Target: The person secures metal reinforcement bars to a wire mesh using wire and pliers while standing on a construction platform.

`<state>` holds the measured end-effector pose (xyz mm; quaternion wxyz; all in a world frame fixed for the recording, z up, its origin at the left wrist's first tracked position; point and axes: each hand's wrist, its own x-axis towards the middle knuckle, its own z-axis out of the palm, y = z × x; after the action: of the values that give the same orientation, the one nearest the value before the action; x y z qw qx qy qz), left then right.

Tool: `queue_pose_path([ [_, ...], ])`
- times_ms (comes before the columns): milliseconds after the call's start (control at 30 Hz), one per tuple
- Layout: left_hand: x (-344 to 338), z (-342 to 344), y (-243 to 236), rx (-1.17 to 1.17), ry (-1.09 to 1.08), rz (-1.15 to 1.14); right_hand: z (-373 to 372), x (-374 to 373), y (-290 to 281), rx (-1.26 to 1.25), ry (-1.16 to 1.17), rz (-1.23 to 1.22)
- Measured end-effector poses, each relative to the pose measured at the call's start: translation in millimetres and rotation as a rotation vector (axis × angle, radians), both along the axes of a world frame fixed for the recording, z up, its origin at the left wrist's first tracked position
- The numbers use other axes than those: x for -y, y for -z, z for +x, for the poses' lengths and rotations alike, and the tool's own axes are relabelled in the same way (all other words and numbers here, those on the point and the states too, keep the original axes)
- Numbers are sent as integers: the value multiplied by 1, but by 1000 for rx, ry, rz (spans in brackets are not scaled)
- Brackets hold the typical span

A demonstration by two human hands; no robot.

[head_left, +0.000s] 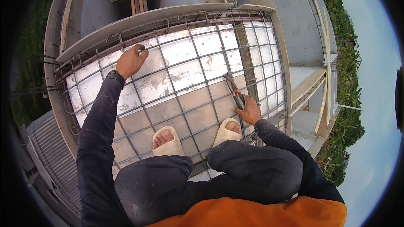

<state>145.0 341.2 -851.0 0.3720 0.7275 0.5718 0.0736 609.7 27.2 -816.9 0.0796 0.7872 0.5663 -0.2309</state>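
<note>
In my right hand (pixel 249 111) is a pair of pincers (pixel 236 94), with dark handles, orange bands and its jaws pointing away from me near a bar crossing. My left hand (pixel 132 62) reaches out over the far left part of the steel rebar grid (pixel 185 79), fingers bent together close to a crossing bar. What those fingers hold, if anything, is too small to tell. Beneath the grid lie white, scuffed panels (pixel 181 61) and, closer to me, greyish-brown boards (pixel 168 115). My sandalled feet stand at the near side of the mesh.
A wooden formwork board (pixel 143 22) curves along the far edge, with thicker bars beside it. Another board (pixel 283 59) bounds the right. Beyond are drops to lower grey walls (pixel 269 29), timber framing (pixel 309 86) and, lower left, a corrugated roof (pixel 54 151).
</note>
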Motion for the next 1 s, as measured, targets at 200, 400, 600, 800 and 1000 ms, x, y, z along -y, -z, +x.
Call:
queue_pose_path([
  [200, 57, 30, -53, 404, 54, -140, -34, -72, -44, 32, -90, -282],
  [400, 53, 52, -99, 484, 201, -153, -194, -200, -110, -1069, 55, 90],
  [600, 38, 92, -172, 695, -26, -544, -165, -213, -112, -1143, 112, 142],
  [800, 23, 101, -161, 760, -343, -480, -137, -215, -83, -1598, 529, 318],
  [1000, 23, 149, -131, 590, -71, -386, -74, -217, -65, -1970, 433, -106],
])
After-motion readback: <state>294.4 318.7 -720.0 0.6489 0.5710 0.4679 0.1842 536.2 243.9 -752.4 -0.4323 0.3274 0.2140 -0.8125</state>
